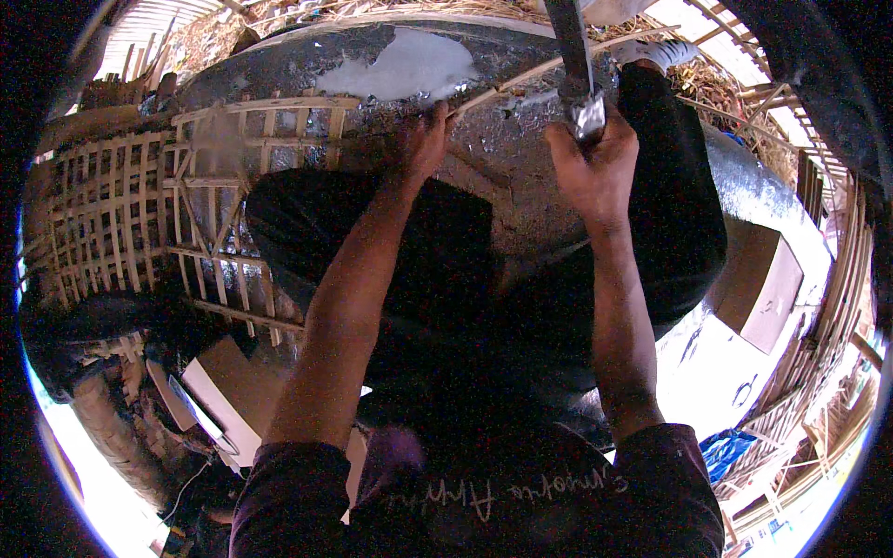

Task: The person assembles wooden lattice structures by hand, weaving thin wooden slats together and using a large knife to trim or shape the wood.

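From where I stand, well off to the left of the left fingers there's a slatted lattice panel, clear of the work. Next comes the left hand, fingers curled in and pinching the near end of a thin pale strip. That strip runs away from those fingertips, up and to the right, and goes past the knife just beyond the right fist. I can't tell whether blade and strip actually touch, nor which way the edge faces. The right hand has its fingers wrapped firmly around the handle, thumb toward the left hand, the blade pointing away from the body.

To my eye this is knife work on the strip, and the left pinch matters most: I'd hold it snug so the strip can't roll, with those fingertips well back from the edge. On the right, I'd want a steady wrist and short, light strokes travelling away from the left fingers, the blade lying shallow to the strip; a steep angle could bite deep or snap something so slender. Farther right, beyond the right knuckles, a foot sits near the strip's far end, so a long, forceful swing would be risky.
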Action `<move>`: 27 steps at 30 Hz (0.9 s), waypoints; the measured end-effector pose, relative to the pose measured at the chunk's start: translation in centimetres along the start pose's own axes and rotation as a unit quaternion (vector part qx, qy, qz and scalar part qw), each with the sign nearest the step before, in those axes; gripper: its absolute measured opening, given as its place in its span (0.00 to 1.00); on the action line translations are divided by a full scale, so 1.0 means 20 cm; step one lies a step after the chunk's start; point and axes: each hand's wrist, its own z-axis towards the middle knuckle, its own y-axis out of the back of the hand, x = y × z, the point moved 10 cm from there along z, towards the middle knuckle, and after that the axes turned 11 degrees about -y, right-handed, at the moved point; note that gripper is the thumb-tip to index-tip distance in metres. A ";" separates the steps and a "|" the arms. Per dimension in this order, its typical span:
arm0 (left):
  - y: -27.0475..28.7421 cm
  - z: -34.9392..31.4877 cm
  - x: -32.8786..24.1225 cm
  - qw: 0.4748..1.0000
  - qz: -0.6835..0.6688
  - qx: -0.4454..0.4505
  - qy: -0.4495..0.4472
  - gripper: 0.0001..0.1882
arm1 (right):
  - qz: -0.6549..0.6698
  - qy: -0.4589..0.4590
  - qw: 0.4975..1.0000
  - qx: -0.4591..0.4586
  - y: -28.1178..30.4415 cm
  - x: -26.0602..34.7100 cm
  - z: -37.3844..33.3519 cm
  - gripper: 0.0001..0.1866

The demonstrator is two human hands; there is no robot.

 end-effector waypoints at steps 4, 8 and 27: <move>-0.07 -0.03 0.17 1.000 0.010 -0.004 0.004 0.24 | -0.053 -0.059 0.997 0.008 -0.23 -0.50 -0.08 0.17; 0.08 -0.10 -0.01 0.988 0.072 -0.120 -0.068 0.20 | -0.186 -0.096 0.977 0.045 -0.25 -0.68 -0.07 0.20; -0.19 -0.15 0.30 0.985 -0.141 0.021 0.100 0.24 | -0.150 -0.211 0.948 0.188 -0.35 -0.74 -0.17 0.22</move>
